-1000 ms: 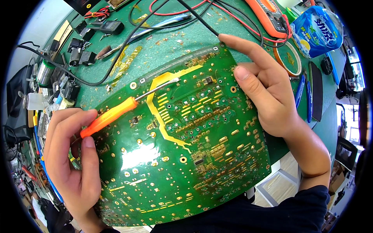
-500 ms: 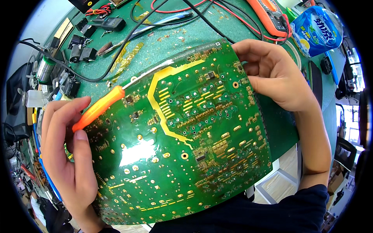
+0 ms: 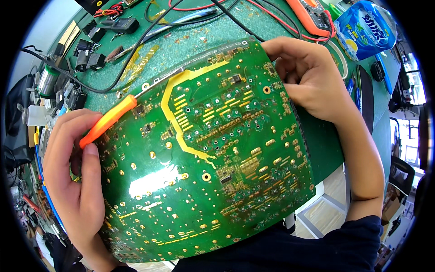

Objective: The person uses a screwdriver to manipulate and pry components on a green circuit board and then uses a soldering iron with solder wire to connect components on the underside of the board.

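Observation:
A large green circuit board [image 3: 149, 149] fills the middle, tilted up toward me, with a thick yellow trace, solder points and brownish stained patches on its right half. At its left edge, my left hand [image 3: 74, 167] is closed on the orange handle of a screwdriver [image 3: 111, 119], thumb and fingers pinching the handle's end. The screwdriver's metal shaft reaches along the board's far edge; whether its tip touches the board I cannot tell. My right hand [image 3: 308, 75] grips the far right corner of the board, fingers curled behind it.
Beyond the board is a green work mat [image 3: 190, 43] with scraps of amber tape [image 3: 140, 63], a brush [image 3: 118, 53] and black cables. An orange multimeter [image 3: 310, 18] and a blue packet [image 3: 364, 31] lie at the far right. Small black parts [image 3: 88, 56] sit far left.
The board and both hands have shifted slightly left and up in the view, as has the table behind. The screwdriver's shaft still runs along the far edge; both grips stay the same.

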### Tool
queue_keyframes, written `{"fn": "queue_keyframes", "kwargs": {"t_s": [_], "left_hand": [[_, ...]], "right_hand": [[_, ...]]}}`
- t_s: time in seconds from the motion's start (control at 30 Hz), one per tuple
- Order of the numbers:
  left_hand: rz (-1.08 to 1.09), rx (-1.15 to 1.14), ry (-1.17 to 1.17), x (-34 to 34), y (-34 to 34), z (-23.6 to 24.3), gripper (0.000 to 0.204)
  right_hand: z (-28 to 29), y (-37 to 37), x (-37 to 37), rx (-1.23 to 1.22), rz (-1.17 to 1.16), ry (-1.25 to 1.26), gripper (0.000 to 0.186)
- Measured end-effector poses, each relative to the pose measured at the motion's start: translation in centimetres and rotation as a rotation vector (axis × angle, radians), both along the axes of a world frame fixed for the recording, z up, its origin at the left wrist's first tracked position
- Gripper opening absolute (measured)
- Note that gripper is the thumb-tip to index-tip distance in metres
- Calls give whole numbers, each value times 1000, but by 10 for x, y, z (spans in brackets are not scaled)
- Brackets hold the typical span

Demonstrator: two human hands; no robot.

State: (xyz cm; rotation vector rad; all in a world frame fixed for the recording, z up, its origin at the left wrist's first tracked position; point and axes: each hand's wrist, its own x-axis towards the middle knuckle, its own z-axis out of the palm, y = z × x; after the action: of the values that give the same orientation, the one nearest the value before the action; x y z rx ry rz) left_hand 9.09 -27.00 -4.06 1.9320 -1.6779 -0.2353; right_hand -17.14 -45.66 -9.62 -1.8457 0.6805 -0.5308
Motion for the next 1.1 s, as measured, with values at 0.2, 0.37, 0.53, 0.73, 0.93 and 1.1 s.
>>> {"fn": "queue_keyframes", "kwargs": {"t_s": [0.2,0.37,0.53,0.73,0.93,1.1], "left_hand": [[-50,-30,-21,4,0,-1,21],[-54,-36,-41,4,-1,0,21],[-61,48,-7,7,2,5,23],[-71,98,5,9,4,7,25],[-90,93,-46,10,3,9,25],[-87,90,-47,10,2,8,25]], "right_hand": [[0,3,2,-94,-46,46,31],[-2,1,3,-98,-47,23,31],[-6,2,5,-105,-63,7,31],[-9,4,7,-140,-77,-8,31],[-10,6,8,-201,-100,4,30],[-10,8,8,-215,-115,-2,30]]}}
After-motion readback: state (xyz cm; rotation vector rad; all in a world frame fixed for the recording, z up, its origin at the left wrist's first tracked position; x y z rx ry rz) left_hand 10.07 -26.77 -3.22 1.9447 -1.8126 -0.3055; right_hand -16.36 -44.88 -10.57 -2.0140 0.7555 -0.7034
